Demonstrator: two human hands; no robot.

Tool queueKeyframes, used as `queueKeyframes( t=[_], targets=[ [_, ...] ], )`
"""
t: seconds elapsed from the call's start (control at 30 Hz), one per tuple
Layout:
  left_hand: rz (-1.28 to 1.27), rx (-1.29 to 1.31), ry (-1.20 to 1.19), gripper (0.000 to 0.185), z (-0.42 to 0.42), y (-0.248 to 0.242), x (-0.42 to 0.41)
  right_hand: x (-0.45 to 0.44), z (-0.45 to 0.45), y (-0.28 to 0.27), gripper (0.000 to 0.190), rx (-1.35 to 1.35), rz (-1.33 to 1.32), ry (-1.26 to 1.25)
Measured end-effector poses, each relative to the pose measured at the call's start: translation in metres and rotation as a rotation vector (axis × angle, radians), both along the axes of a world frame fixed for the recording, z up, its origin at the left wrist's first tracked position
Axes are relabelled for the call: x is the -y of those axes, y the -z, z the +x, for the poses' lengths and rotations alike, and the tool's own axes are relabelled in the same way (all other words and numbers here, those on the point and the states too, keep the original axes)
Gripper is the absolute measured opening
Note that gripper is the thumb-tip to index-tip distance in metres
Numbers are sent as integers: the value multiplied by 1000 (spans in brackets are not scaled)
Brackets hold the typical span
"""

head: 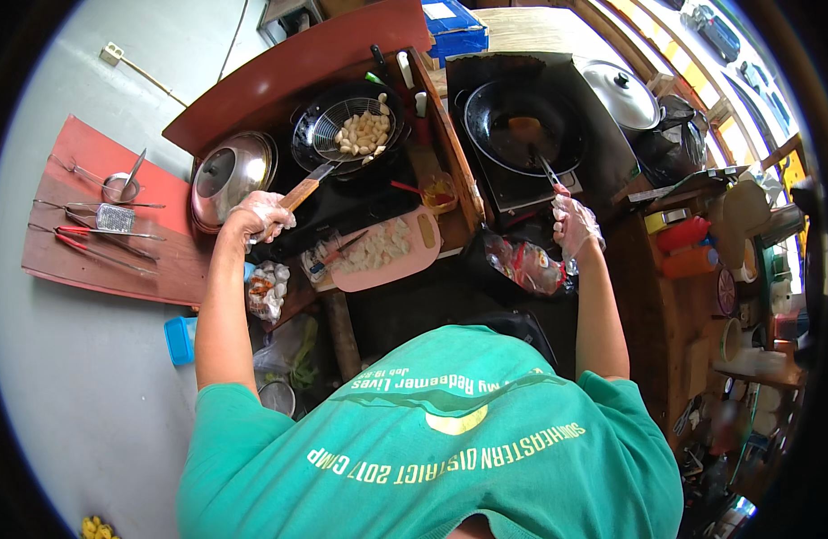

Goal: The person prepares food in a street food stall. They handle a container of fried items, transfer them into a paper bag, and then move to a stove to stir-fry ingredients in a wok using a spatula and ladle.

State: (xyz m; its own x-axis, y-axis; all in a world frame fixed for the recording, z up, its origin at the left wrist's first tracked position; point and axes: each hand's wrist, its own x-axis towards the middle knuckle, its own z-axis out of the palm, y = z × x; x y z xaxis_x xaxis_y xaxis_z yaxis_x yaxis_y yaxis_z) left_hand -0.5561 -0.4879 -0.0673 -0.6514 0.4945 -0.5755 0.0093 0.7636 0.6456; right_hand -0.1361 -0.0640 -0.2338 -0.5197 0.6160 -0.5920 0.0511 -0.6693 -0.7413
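My left hand (264,217), in a clear plastic glove, grips the wooden handle of a wire skimmer (328,128). Pale, clove-like food pieces (363,133) lie in the skimmer, which is over a dark wok (307,151) on the left. My right hand (575,226), also gloved in clear plastic, is closed around the handle of a metal utensil (545,167). The utensil's far end reaches into a second dark wok (485,131), where a brownish patch shows; its head is unclear. Below the left wok, a pink cutting board (424,259) bears whitish pieces and a knife (345,247).
A domed metal lid (242,172) stands left of the left wok. Tongs and a grater (115,218) lie on the red board at far left. A wooden partition (454,151) separates the woks. Another lid (606,91) and a black plastic bag (677,145) are at right.
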Motion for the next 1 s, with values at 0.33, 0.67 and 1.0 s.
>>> queueKeyframes(
  t=[0.33,0.67,1.0],
  targets=[
    [-184,-270,144,22,-10,-17,17,7,8,19,16,9,-37,75],
    [-453,-824,334,33,-8,7,9,18,16,22,18,-34,-53,79],
    [19,-53,135,44,-2,-6,22,25,36,34,18,1,-102,108]
  ],
)
